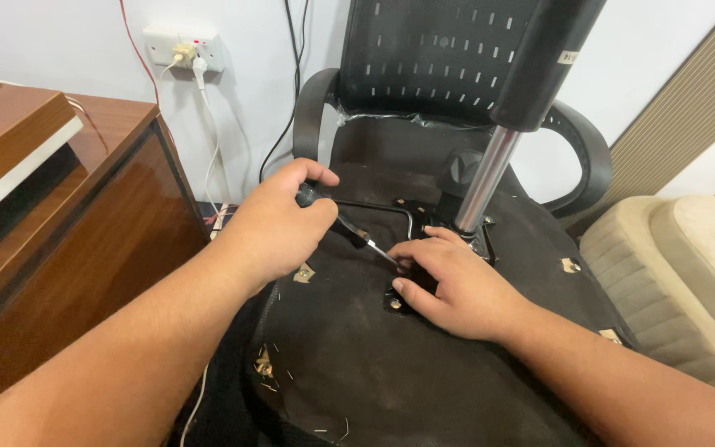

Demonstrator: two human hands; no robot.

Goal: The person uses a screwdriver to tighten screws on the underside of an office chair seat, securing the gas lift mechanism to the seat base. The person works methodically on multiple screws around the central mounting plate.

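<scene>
Black fabric covered the upturned seat underside (391, 364) of an office chair, whose chrome gas cylinder (483, 186) stood up near the far edge. The left hand (279, 228) was wrapped tight around a screwdriver (349, 232), its tip angled down toward the metal mounting plate (397, 302) at the seat's middle. The right hand (457, 285) lay flat beside the tip, fingers loosely together and pressing on the plate, apparently to steady it. A wooden cabinet (84, 215) stood off the seat's left edge.
</scene>
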